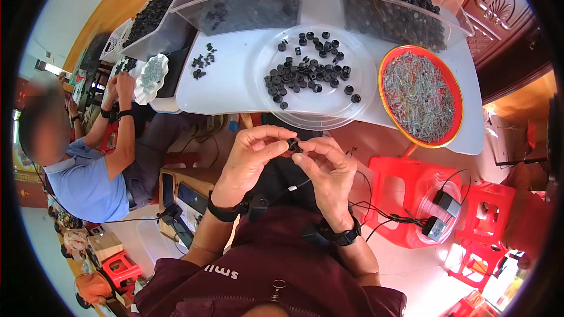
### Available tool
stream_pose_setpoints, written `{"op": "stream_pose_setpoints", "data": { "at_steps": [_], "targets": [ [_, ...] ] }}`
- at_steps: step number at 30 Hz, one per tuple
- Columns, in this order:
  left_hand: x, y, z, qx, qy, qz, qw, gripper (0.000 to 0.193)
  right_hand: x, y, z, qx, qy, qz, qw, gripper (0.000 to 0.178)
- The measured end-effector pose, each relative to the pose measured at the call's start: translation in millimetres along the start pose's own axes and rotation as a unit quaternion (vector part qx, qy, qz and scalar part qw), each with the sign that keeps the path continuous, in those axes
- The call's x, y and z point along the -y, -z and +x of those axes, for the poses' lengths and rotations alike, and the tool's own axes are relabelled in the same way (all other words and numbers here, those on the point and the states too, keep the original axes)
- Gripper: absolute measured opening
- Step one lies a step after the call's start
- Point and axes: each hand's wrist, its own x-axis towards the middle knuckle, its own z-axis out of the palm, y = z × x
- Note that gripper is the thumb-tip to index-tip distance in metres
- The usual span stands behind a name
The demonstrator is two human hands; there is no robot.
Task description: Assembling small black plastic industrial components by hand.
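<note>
Both hands meet above my lap, just short of the table's near edge. My left hand (252, 155) pinches a small black plastic part (293, 145) between thumb and fingertips. From the other side, my right hand (326, 167) has its thumb and forefinger closed on the same part. Fingertips cover much of it, so its exact shape is hidden. Beyond the hands, a clear round tray (261, 91) carries many loose black round pieces (305, 73). To its right is a red round tray (385, 91) full of thin silvery metal pins (420, 97).
Clear plastic bins (252, 9) of black parts line the table's (226, 91) far side. A small cluster of black pieces (204, 61) lies left. A co-worker (88, 170) sits at left beside a white scalloped dish (144, 91). A red stool (388, 199) with cables stands right.
</note>
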Motion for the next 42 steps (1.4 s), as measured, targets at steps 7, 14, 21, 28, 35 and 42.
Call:
{"op": "stream_pose_setpoints", "data": {
  "at_steps": [7, 14, 21, 28, 35, 42],
  "targets": [
    [-1.9, -1.5, -0.8, -0.009, -0.029, 0.047, 0.998, 0.019, -2.1, -0.1, -0.3, -0.006, -0.01, -0.017, 1.0, 0.021],
    [0.4, 0.1, 0.4, -0.017, -0.026, 0.042, 0.999, 0.018, -2.9, -3.3, -0.7, -0.028, -0.016, -0.013, 0.999, 0.018],
    [-2.7, -1.5, -0.9, -0.018, -0.025, 0.084, 0.996, 0.019, -3.9, -4.3, -0.3, -0.023, 0.014, -0.052, 0.998, 0.019],
    [-4.8, -4.2, -3.7, -0.005, -0.039, 0.081, 0.996, 0.018, -8.1, -9.3, -4.6, -0.062, 0.066, -0.065, 0.994, 0.018],
    [-6.1, -8.0, -6.9, -0.018, -0.028, 0.052, 0.998, 0.018, -12.2, -4.2, -5.3, -0.064, 0.098, -0.128, 0.985, 0.019],
    [-7.6, -9.2, -6.5, -0.022, -0.024, 0.044, 0.998, 0.018, -10.6, -9.2, -5.7, -0.1, 0.087, -0.067, 0.989, 0.018]
  ]
}}
